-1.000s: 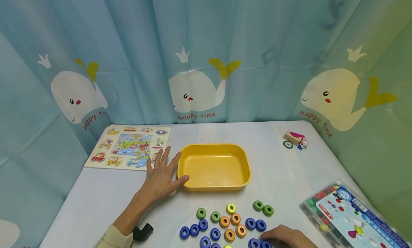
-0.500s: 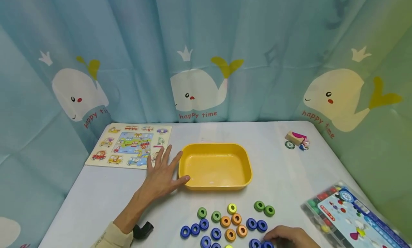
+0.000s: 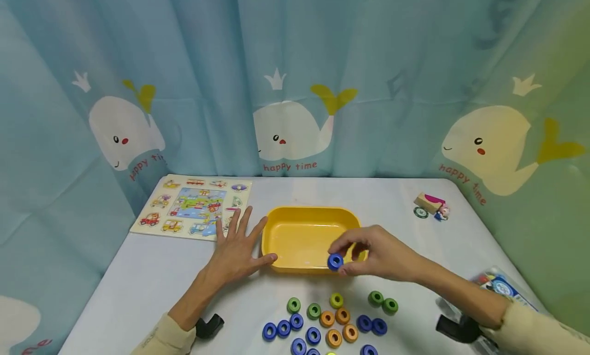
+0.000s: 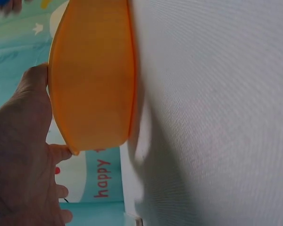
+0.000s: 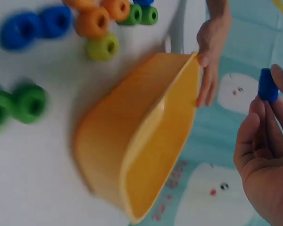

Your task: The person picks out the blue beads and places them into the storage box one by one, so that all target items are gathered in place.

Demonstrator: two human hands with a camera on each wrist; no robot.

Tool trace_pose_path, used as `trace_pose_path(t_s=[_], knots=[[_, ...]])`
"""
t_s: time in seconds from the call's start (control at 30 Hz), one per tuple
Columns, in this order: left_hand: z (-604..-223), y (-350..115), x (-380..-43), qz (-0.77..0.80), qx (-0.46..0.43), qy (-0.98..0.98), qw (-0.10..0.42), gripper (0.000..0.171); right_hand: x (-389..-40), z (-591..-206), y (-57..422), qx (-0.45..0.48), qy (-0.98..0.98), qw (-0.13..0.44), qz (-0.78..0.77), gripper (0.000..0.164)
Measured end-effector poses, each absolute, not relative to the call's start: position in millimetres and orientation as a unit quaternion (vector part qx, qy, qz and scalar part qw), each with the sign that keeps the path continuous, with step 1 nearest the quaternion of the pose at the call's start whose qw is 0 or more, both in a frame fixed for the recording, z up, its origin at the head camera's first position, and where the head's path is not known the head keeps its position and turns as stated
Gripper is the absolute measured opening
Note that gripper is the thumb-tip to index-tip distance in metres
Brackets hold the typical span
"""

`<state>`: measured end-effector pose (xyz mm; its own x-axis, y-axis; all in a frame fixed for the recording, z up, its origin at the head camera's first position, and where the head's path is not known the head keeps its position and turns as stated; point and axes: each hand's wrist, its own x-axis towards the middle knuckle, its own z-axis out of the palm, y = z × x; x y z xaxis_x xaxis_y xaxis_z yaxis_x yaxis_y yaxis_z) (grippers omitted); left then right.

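Note:
A blue ring (image 3: 335, 262) is pinched between the thumb and fingers of my right hand (image 3: 378, 255), over the near right rim of a yellow tray (image 3: 299, 265). In the right wrist view the blue ring (image 5: 268, 85) stands edge-on at the fingertips, apart from the tray. My left hand (image 3: 235, 250) lies with fingers spread at the tray's left side. Its thumb and a finger touch the rim in the left wrist view, where the tray's orange-looking wall (image 4: 92, 75) shows. Several rings lie loose in front of the tray, among them an orange ring (image 3: 334, 338) and a green ring (image 3: 293, 305).
A vehicle picture puzzle board (image 3: 193, 206) lies at the back left. A wooden block (image 3: 427, 203) and small toys sit at the back right. My right forearm partly covers a clear plastic case (image 3: 500, 283). Curtains with whales hang behind the table.
My right hand has lifted a blue ring from the near right of the table and carried it up and left to the tray. The left hand keeps its place at the tray.

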<state>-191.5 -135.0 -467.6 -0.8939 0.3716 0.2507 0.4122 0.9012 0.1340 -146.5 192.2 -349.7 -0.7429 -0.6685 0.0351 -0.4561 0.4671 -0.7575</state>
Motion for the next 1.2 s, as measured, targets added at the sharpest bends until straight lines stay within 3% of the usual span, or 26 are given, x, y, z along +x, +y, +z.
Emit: trace_pose_path(t_s=[0.23, 0.43, 0.9, 1.2], knots=[[-468.7, -131.7, -192.8, -0.078, -0.197, -0.971, 0.114, 0.092, -223.8, -375.1, 136.0, -0.36, 0.828, 0.173, -0.393, 0.027], [-470.4, -128.5, -193.3, -0.074, -0.2, -0.97, 0.115, 0.093, -265.9, -407.6, 115.4, -0.379, 0.834, 0.174, -0.362, 0.025], [-468.3, -130.8, -193.5, -0.041, -0.19, -0.973, 0.126, 0.094, -286.1, -457.4, 106.9, -0.408, 0.815, 0.244, -0.331, 0.024], [-468.1, -131.4, -192.4, -0.053, -0.19, -0.972, 0.126, 0.092, -284.7, -456.9, 108.5, -0.417, 0.819, 0.233, -0.319, 0.033]])
